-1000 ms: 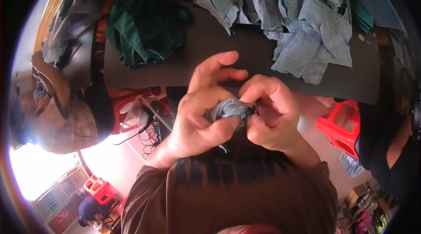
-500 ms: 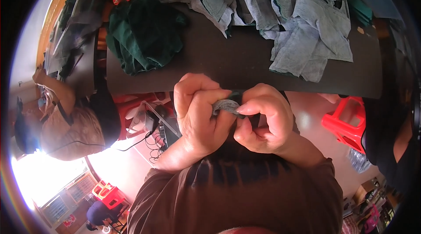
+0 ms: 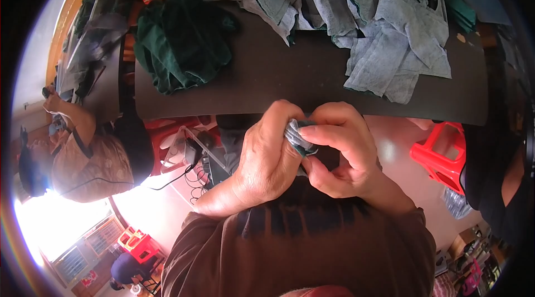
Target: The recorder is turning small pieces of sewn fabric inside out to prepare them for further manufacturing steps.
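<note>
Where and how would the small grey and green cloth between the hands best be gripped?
Likely by its exposed end, coming from the right: the left hand covers the left side of the grey and green cloth, leaving a bunched, folded end showing toward the right hand. That small, crumpled end suggests a pinch rather than a full-hand grasp.

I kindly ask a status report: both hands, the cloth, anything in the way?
Left hand gripping bunched grey-green cloth. Right hand touching it, grip unclear. Nothing seen blocking the hands; grey cloth pile apart, on dark table.
</note>
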Tool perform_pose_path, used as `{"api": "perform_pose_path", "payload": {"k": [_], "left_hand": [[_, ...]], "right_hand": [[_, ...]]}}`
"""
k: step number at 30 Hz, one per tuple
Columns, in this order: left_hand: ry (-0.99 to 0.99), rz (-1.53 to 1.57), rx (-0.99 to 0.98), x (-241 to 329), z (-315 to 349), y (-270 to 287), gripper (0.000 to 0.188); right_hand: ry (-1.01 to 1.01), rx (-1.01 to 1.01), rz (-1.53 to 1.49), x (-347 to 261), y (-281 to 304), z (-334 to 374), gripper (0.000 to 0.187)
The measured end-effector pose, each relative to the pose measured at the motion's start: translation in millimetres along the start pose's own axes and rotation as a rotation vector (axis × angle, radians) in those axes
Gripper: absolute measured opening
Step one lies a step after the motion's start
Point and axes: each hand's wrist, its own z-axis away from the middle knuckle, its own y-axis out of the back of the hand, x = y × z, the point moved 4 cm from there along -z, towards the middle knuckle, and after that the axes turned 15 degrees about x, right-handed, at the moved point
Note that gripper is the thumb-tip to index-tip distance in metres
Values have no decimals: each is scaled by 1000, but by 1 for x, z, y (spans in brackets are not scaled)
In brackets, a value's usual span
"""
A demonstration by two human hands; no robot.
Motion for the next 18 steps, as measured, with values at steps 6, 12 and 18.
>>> {"api": "perform_pose_path", "payload": {"k": [6,12,18], "left_hand": [[-170,15,327,-2,0,10,24],[-419,219,376,-4,5,8,27],[-401,385,289,-5,6,12,23]], "right_hand": [[36,8,-7,5,-9,5,45],[101,69,-113,4,-15,4,39],[69,35,-201,-3,-16,1,33]]}}
